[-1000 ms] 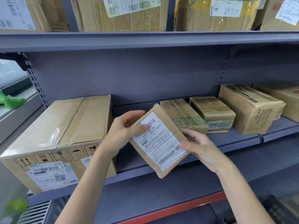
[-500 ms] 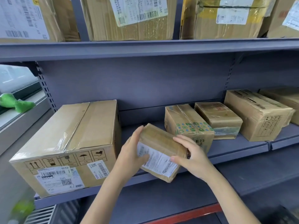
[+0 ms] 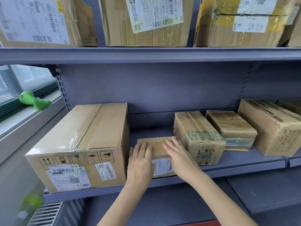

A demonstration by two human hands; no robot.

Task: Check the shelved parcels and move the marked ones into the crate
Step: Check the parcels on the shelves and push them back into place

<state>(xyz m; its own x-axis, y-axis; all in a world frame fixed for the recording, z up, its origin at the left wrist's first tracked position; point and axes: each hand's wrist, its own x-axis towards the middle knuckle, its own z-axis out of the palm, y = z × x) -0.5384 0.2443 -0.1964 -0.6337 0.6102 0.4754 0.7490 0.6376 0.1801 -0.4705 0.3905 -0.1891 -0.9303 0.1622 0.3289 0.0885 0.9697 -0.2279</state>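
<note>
A small flat brown parcel (image 3: pixel 157 144) with a white label on its front edge lies on the grey middle shelf (image 3: pixel 244 167), in the gap between a large carton (image 3: pixel 81 144) and a green-taped box (image 3: pixel 198 136). My left hand (image 3: pixel 140 160) covers its left part, fingers stretched over the top. My right hand (image 3: pixel 179 154) covers its right part the same way, next to the green-taped box. Both hands hold the parcel against the shelf. No crate is in view.
Further right on the same shelf stand a squat taped box (image 3: pixel 231 128) and a bigger carton (image 3: pixel 273 126). The upper shelf (image 3: pixel 146 54) carries large labelled cartons. A green soft toy (image 3: pixel 34 101) lies on the window ledge at left. A lower shelf board shows below.
The parcel was held tilted in front of the shelf with its label up. Both hands have since carried it forward and laid it flat on the shelf.
</note>
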